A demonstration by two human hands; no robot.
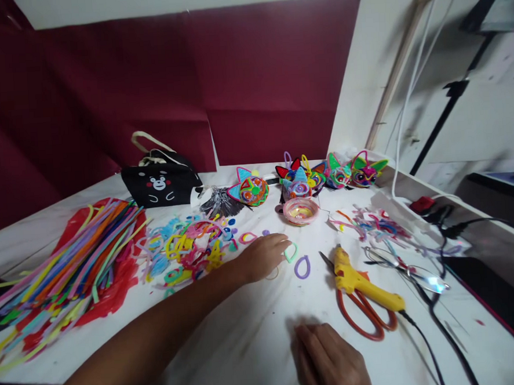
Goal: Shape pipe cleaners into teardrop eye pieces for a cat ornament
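Observation:
My left hand (266,256) reaches across the white table, its fingertips closed at the edge of a green pipe-cleaner loop (291,252). Just right of that lies a purple pipe-cleaner loop (302,267), with a pink and yellow loop (247,238) beyond my left hand. Near the front edge, my right hand (332,359) rests with curled fingers; whatever may be inside them is hidden. To its right, a yellow glue gun (367,287) lies over orange-handled scissors (364,319). A round pink dish-like piece (300,212) sits farther back.
Long pipe cleaners (81,249) lie on red plastic at left, beside a pile of short bent pieces (190,243). Several colourful eared ornaments (254,187) and a black bag (160,181) stand at the back. Eyeglasses (407,267) and cables (452,331) lie at right.

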